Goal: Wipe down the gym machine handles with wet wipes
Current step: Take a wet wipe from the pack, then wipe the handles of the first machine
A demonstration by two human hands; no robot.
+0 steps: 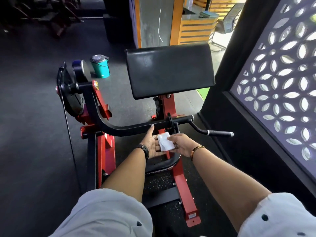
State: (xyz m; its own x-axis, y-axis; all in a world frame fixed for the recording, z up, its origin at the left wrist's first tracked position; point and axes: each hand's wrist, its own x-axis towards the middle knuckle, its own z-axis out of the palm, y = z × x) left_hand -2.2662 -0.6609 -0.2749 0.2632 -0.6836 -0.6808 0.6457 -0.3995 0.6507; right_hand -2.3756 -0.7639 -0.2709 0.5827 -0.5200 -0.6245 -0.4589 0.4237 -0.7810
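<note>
The dark floor fills the left of my view, and a cut-out lattice screen stands on the right. Between them is the red machine, with its black pad tilted up at the far side. A black lever curves from the pivot on the left across to the handle, which sticks out to the right. A teal bucket sits on the floor beyond the machine, left of the pad. My left grip lies palm up with straight fingers just under the lever; its longest fingertip overlaps the bar, though I cannot tell whether it touches. My right grip pinches the right edge of the wipe with thumb and curled fingers. The folded white wipe rests across the left fingers, below the lever and apart from the handle.
</note>
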